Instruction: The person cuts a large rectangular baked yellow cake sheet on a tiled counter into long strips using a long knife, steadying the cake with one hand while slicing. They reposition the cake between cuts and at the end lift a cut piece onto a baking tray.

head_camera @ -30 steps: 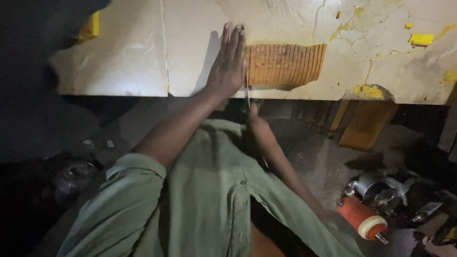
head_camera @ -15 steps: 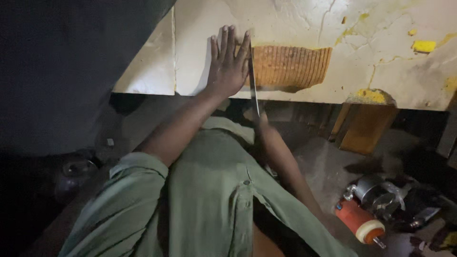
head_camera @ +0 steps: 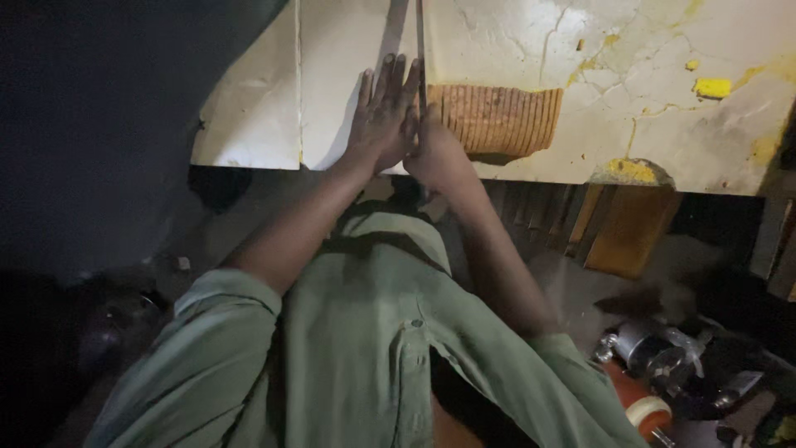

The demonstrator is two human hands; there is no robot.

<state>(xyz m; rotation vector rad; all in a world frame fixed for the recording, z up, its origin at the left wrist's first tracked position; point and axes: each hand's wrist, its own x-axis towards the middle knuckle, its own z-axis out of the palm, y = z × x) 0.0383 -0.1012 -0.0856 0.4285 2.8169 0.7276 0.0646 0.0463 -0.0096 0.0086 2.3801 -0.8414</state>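
A: Head view. What's the left hand (head_camera: 383,116) doing?

B: Flat on the pale cracked slab (head_camera: 630,75), palm down, fingers spread & pointing away from the person. Not gripping anything, just pressed on the surface, touching the left end of the orange ribbed block (head_camera: 497,119).

A: And the right hand (head_camera: 437,153)?

B: Fist closed round the lower end of a thin metal blade (head_camera: 420,50), right beside the left hand, knuckles touching it. Blade runs straight up from the fist, along the block's left end, to the frame's top edge. Can't tell whether it's a saw or a knife; too thin & dim.

A: Where's the block sit?

B: On the slab, near its front edge, just right of both hands. Fine grooves cross it side to side, like a stack of thin slices. Its near edge reaches the slab's front rim.

A: Rest of the slab?

B: Yellow bits & smears toward the right, one small yellow chunk (head_camera: 714,87) well apart from the block. A seam runs through the slab left of the hands.

A: Below the slab?

B: Person's green shirt (head_camera: 365,348) w/ rolled sleeves fills the middle. Wooden planks (head_camera: 622,228) lean under the slab at right. Low right on the floor: a metal tool (head_camera: 655,353) & an orange roll (head_camera: 643,406), both dim. Left side too dark to read.
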